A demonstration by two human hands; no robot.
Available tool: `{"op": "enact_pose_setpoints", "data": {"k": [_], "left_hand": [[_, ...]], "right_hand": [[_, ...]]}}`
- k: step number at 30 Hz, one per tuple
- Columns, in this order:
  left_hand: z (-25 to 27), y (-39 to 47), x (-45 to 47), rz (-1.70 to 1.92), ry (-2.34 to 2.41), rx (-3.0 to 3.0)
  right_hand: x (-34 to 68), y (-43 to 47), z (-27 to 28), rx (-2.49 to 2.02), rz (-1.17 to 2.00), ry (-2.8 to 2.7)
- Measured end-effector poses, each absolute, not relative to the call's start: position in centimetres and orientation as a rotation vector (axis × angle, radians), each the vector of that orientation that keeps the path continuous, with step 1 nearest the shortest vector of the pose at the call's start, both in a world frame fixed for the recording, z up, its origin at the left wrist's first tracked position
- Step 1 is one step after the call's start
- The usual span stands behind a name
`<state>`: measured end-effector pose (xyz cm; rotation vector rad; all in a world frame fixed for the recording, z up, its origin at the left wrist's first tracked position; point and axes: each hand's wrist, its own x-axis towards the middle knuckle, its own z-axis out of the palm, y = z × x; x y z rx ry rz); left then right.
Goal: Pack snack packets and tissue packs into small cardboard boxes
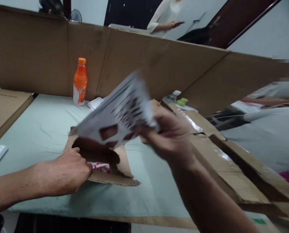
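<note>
My right hand (167, 136) pinches a white packet (134, 113) by its lower right corner. The packet has dark lettering and brown pictures, smeared by motion, and it is tilted above a small open cardboard box (127, 161). At the box's left front edge, my left hand (67, 170) is closed, its curled fingers gripping the cardboard, with the fingertips partly hidden. Inside the box, something with a white and pink-red pattern (101, 167) shows, too little of it to name.
A bottle of orange drink (80, 82) stands by the cardboard wall (130, 61) behind. Beside it lies a small white packet (95, 103). Larger cardboard boxes (222, 168) line the right side, a flat carton (7, 106) the left. Beyond the wall, a person (165, 19) holds a phone.
</note>
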<state>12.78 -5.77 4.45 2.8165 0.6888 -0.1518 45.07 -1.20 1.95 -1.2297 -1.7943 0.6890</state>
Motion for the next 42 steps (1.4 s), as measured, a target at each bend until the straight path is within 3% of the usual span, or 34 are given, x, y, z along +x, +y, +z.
{"op": "enact_pose_setpoints", "data": {"k": [8,12,18,26,31,37,42], "left_hand": [[3.5,-6.6,12.5,-0.132,0.674,2.985],[2.7,-6.8,12.1,-0.067,0.706,2.98],[2.2,-7.0,12.1,0.003,0.755,2.942],[2.1,-7.8,12.6,-0.127,0.919,3.081],[2.9,-8.6,12.7,0.001,1.046,3.072],[4.6,-8.1,12.2,0.08,1.039,2.91],[4.5,-6.5,12.1,-0.045,0.878,2.802]], "right_hand": [[38.3,-5.1,3.9,-1.3,0.358,-2.145],[38.8,-6.2,5.1,-1.279,0.152,-2.064],[37.5,-6.1,3.8,-1.386,0.237,-2.336],[39.0,-6.8,5.9,-1.496,-0.002,-2.459],[34.7,-5.6,5.0,-1.486,0.114,-2.908],[31.9,-4.6,4.5,-1.278,0.539,-3.228],[36.4,-2.8,6.0,-1.012,0.882,-2.684]]}}
